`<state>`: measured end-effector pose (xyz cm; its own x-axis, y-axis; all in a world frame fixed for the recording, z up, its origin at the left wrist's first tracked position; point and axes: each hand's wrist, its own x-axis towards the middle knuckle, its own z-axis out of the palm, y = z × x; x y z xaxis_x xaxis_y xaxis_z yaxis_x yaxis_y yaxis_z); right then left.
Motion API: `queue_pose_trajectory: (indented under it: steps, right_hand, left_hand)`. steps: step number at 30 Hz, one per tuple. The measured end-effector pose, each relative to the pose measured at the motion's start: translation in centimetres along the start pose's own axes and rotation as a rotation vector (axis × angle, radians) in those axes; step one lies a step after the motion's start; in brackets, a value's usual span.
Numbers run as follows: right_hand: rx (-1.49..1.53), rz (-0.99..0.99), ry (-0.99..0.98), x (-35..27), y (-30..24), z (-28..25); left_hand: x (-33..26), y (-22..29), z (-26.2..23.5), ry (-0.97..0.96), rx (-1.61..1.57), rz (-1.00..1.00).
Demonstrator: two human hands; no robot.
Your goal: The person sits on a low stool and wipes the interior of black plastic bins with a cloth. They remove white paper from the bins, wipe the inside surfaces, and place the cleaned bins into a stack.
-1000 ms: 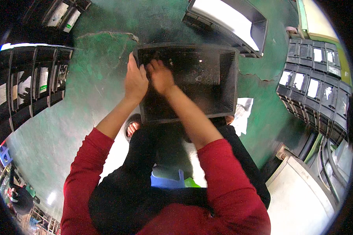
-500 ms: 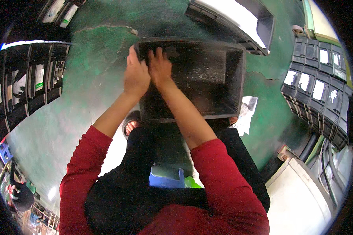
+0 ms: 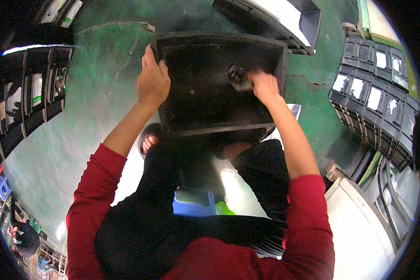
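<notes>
A black plastic crate (image 3: 196, 105) lies in front of me, its open side toward me. My left hand (image 3: 154, 84) grips the crate's left rim near the far corner, fingers closed over the edge. Inside the crate, toward its right side, my right hand (image 3: 266, 87) is closed on a dark bunched thing (image 3: 237, 77), pressed to the crate's bottom. Motion blurs this thing and the fingertips, so its kind is unclear.
Another black crate (image 3: 310, 32) with a white sheet stands beyond, at the far right. Stacked black crates (image 3: 359, 88) line the right, more (image 3: 35, 88) the left. A pale cabinet (image 3: 357, 228) stands near right. A blue container (image 3: 193, 203) sits between my legs on the green floor (image 3: 102, 60).
My right hand has swept from the crate's left side to its right with the dark thing. My left hand stays at the left rim. My right leg has shifted inward.
</notes>
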<state>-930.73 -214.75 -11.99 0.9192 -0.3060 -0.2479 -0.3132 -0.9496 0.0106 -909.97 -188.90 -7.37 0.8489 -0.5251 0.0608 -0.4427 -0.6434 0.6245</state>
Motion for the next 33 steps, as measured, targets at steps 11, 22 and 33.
queue_pose_trajectory:
  steps: [11, 22, 33]
  right_hand:
    - [0.344, -0.264, -0.588, 2.9, -20.4, -2.3]
    - [0.332, 0.138, -0.257, 1.6, -11.4, -1.5]
    - [0.082, 0.553, 0.09, 5.4, -5.6, -2.6]
  left_hand:
    - [-0.2, -0.2, 0.4, 0.055, 0.028, -0.001]
    - [-0.1, 0.2, 0.5, 0.008, -0.028, -0.03]
    - [0.1, -0.4, 0.2, -0.015, -0.046, 0.022]
